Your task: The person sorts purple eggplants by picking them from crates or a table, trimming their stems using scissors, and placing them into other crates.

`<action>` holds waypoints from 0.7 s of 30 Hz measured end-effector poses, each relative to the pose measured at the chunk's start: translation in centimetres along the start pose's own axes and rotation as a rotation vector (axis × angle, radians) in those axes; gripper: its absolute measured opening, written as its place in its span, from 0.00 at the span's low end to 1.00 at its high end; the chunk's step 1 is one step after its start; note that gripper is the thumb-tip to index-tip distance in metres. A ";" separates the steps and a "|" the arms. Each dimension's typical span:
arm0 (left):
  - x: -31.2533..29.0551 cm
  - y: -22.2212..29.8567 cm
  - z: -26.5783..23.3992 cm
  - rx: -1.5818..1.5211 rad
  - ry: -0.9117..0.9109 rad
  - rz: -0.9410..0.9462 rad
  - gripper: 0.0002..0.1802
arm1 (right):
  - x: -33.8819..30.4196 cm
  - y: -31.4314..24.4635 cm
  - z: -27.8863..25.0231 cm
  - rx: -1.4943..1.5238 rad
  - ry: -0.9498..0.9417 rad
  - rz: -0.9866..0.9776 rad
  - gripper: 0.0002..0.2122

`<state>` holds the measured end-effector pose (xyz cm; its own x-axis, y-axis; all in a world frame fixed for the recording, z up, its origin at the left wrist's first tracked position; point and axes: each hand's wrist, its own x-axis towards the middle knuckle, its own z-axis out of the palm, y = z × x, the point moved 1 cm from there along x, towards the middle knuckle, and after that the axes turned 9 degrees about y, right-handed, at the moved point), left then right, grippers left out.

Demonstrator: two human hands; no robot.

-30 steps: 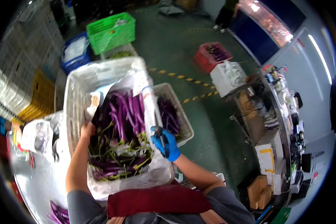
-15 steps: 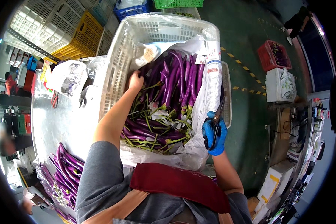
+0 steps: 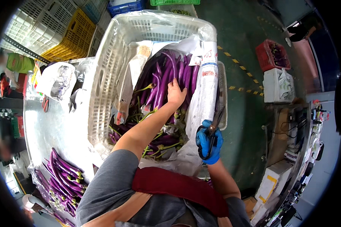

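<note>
Long purple eggplants with green stems fill a white plastic crate lined with newspaper and clear plastic. My bare left hand reaches over the middle of the pile and touches the eggplants, its thumb and forefinger apart; the other fingers are partly hidden. At the crate's right edge, my right hand in a blue glove is closed round the black handles of a pair of scissors, whose blades point up and away. Newspaper stands along the crate's left inner wall.
More eggplants lie on the metal table at left, with red-handled scissors farther up. Stacked white and yellow crates rise at the far left. Across the floor stand a red crate and a white foam box.
My left hand has moved right, from the crate's left inner side to the middle of the eggplants. More newspaper now shows along the left wall. The right hand keeps its grip on the scissors.
</note>
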<state>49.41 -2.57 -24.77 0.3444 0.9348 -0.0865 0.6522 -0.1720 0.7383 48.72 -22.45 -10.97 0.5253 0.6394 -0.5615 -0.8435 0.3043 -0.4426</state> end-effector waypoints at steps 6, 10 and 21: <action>0.4 -3.2 0.3 -0.076 0.026 -0.239 0.42 | -0.5 0.2 0.1 0.000 0.015 0.057 0.17; -0.5 -2.9 0.0 -0.214 -0.168 -0.447 0.48 | 0.9 0.5 -2.1 0.069 -0.210 0.066 0.11; 2.2 0.7 -4.6 -0.608 -0.859 -0.589 0.63 | -0.5 -0.2 -0.4 -0.807 -0.079 -0.653 0.14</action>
<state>47.50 0.83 -21.33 0.5886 0.2692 -0.7623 0.5154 0.6015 0.6104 48.71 -23.11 -10.90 0.8194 0.5731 -0.0098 -0.0566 0.0639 -0.9963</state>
